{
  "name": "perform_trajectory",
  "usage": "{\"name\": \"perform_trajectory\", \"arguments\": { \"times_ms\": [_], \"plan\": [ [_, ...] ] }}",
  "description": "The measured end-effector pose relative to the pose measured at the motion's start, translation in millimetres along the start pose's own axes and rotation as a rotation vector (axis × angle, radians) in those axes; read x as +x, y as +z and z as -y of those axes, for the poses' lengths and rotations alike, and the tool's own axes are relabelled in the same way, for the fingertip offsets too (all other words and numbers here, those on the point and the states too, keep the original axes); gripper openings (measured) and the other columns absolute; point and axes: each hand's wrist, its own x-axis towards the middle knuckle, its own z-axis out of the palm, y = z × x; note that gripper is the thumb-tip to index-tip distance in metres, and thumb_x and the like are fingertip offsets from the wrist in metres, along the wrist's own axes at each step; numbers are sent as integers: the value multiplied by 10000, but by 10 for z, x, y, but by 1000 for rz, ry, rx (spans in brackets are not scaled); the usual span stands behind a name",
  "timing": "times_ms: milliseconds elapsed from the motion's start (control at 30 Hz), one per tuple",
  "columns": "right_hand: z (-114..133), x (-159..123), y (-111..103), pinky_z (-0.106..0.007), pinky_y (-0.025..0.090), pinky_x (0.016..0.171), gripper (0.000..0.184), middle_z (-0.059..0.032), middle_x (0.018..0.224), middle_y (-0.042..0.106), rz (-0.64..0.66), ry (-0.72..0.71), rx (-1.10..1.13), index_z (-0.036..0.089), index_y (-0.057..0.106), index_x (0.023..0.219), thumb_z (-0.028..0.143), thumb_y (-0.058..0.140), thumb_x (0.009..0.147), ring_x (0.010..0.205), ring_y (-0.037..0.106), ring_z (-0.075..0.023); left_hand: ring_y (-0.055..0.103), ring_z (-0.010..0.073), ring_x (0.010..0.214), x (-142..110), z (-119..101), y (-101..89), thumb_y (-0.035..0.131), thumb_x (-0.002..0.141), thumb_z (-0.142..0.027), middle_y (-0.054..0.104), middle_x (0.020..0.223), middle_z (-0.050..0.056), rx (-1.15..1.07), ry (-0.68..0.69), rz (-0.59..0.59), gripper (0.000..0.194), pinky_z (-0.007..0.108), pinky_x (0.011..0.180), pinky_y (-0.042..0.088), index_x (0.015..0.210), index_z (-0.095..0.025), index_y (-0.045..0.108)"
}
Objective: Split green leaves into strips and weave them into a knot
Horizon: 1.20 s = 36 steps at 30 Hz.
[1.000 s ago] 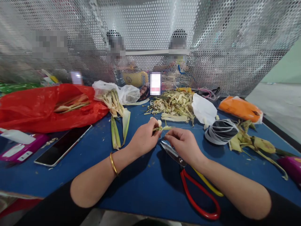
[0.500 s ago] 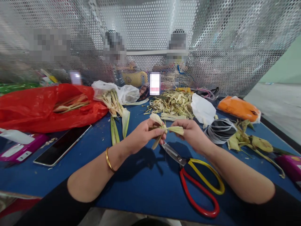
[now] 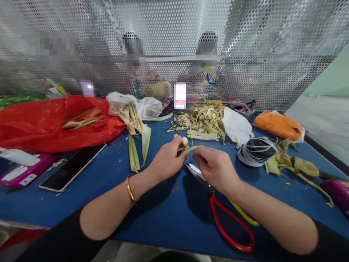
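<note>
Scissors (image 3: pixel 211 189) lie on the blue table (image 3: pixel 155 218), red handle toward the near edge, blades partly under the right hand (image 3: pixel 218 169). That hand's fingertips are drawn together (can't tell what's between them). Left hand (image 3: pixel 167 160), gold bangle (image 3: pixel 131 190) on the wrist, pinches a small leaf bundle (image 3: pixel 184 148) in its fingertips, mid-table, pale strip poking toward the right fingers. Phone (image 3: pixel 72 169) flat on the left; thread spool (image 3: pixel 256 153) on the right. Farther: leaf scrap pile (image 3: pixel 201 118), red bag (image 3: pixel 32 125), then perforated panel (image 3: pixel 171 36).
</note>
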Motion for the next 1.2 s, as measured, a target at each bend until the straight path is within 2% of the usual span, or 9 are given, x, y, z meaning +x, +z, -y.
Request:
{"name": "perform_trajectory", "arguments": {
  "times_ms": [133, 200, 333, 400, 533, 700, 833, 1000, 1200],
  "plan": [
    [21, -16, -77, -284, 183, 502, 172, -24, 697, 589, 44, -124, -368, 174, 596, 726, 102, 459, 801, 547, 459, -116, 527, 149, 622, -19, -23, -14, 495, 794, -169, 548, 665, -30, 115, 44, 66, 98, 252, 560, 332, 761, -218, 417],
    [-5, 16, -133, -291, 175, 503, 168, -24, 694, 588, 60, -150, -389, 177, 602, 725, 85, 471, 778, 549, 458, -118, 520, 138, 601, -24, -29, -28, 495, 790, -162, 541, 649, -33, 31, 56, 162, 86, 244, 552, 341, 762, -214, 432],
    [-149, 162, -244, -245, 296, 558, 157, -15, 698, 620, 134, -16, 50, 181, 637, 719, 148, 506, 798, 646, 522, -133, 547, 113, 571, -31, -35, -65, 514, 841, -265, 576, 676, -16, -424, -16, 463, 83, 227, 540, 409, 854, -190, 480],
    [-218, 225, -253, -240, 339, 561, 141, -2, 625, 593, 219, 120, 405, 171, 637, 678, 239, 566, 780, 602, 501, -125, 564, 107, 573, -32, -33, -71, 543, 845, -322, 590, 704, -1, -635, -59, 515, 161, 229, 553, 439, 886, -174, 494],
    [-227, 232, -132, -215, 252, 442, 182, 24, 552, 533, 271, 436, 940, 148, 625, 663, 323, 635, 713, 457, 356, -67, 582, 104, 588, -16, -25, -39, 620, 804, -311, 595, 712, -1, -899, -121, 341, 208, 249, 614, 479, 894, -158, 512],
    [-97, 143, 70, -206, 183, 409, 218, 38, 539, 489, 211, 613, 1169, 141, 600, 634, 332, 704, 646, 440, 330, -49, 572, 92, 588, 27, -15, 16, 612, 796, -266, 602, 716, -6, -908, -179, 108, 167, 234, 621, 473, 863, -150, 511],
    [-42, 101, 107, -217, 223, 419, 217, 51, 494, 449, 106, 585, 981, 158, 595, 633, 351, 653, 714, 426, 334, -65, 581, 112, 584, 41, -2, 47, 602, 796, -289, 599, 702, -10, -719, -211, 7, 182, 244, 582, 469, 866, -158, 497],
    [-24, 31, 65, -234, 333, 577, 198, -6, 629, 574, 0, 148, 288, 172, 604, 659, 184, 492, 822, 600, 493, -118, 586, 122, 571, 23, 11, 64, 560, 813, -301, 596, 698, -19, -464, -146, 22, 147, 252, 572, 465, 854, -179, 488],
    [-17, -23, 6, -298, 176, 509, 211, -47, 718, 597, 25, -152, -396, 162, 608, 743, 152, 428, 853, 552, 462, -123, 550, 125, 574, 0, 48, 52, 543, 801, -249, 576, 653, -35, -147, -45, 60, 72, 244, 574, 419, 798, -202, 488]
  ]
}}
